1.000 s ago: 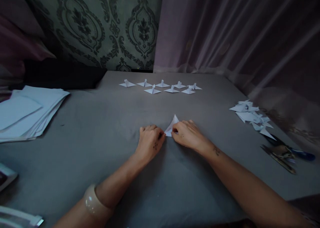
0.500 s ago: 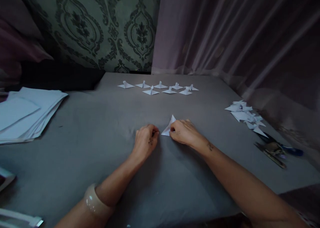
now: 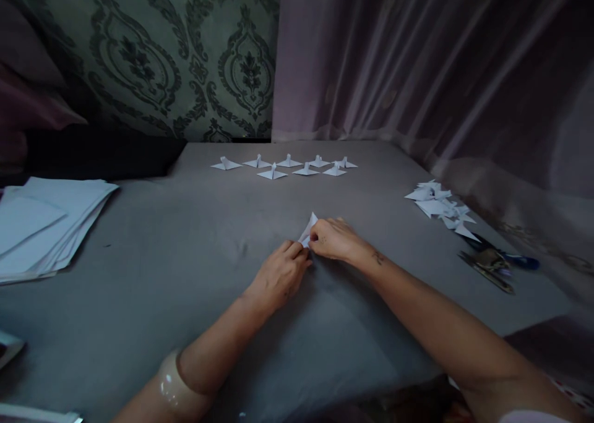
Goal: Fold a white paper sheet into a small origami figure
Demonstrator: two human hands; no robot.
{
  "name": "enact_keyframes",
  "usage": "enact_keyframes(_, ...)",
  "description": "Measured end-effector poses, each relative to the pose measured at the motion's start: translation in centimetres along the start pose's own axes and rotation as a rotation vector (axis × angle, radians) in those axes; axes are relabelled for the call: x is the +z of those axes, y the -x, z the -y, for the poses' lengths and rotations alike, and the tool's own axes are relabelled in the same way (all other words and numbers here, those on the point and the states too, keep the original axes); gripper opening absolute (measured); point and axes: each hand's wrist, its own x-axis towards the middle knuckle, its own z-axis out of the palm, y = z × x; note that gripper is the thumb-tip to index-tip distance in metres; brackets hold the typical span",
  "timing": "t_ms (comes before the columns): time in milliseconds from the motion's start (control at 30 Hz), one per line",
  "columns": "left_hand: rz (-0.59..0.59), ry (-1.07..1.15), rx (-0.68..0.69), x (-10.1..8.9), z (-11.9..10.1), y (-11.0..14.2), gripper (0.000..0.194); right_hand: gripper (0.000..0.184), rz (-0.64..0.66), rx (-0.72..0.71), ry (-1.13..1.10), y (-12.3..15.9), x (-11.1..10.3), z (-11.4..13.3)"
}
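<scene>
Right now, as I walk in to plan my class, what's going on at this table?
A person's right hand pinches a small folded white paper, with the left hand at its near corner. Beyond them, eight folded paper pieces stand in two rows. More lie heaped on the right; a stack of sheets lies on the left.

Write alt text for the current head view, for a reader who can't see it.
The right hand pinches a small folded paper at a gray table, with the left hand at its near end. Beyond stand eight folded shapes in two rows; a pile of more lies right, sheets left.
</scene>
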Motion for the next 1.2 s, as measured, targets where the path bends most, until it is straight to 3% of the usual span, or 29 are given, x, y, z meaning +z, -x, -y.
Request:
enact_keyframes(100, 0.021, -0.042, -0.003, -0.4, -0.2, -0.1, 0.031, 0.020, 0.011, -0.053, -0.031, 0.4, -0.8, -0.8)
enact_keyframes(200, 0.036, -0.072, 0.011, -0.5, -0.2, -0.1, 0.032, 0.032, -0.048, -0.125, -0.191, 1.2, -1.5, -2.2)
enact_keyframes(333, 0.037, -0.076, 0.017, -0.5, 0.0, 0.1, 0.032, 0.024, -0.422, -0.105, -0.417, 3.0, -0.5, -3.7)
enact_keyframes(433, 0.044, -0.073, -0.002, -0.3, 0.1, 0.2, 0.035, 0.018, -0.626, 0.066, -0.450, 4.5, 1.9, -4.2)
enact_keyframes(533, 0.060, -0.081, -0.016, -0.2, 0.2, 0.2, 0.038, 0.017, -0.575, 0.156, -0.491, 5.3, 4.6, -4.0)
enact_keyframes(667, 0.080, -0.091, -0.032, -0.1, 0.2, 0.1, 0.039, 0.027, -0.529, 0.056, -0.485, 5.1, 6.8, -3.1)
enact_keyframes(1200, 0.087, -0.118, -0.011, 0.1, 0.5, 0.0, 0.041, 0.035, -0.590, 0.082, -0.394, 4.9, 8.4, -1.9)
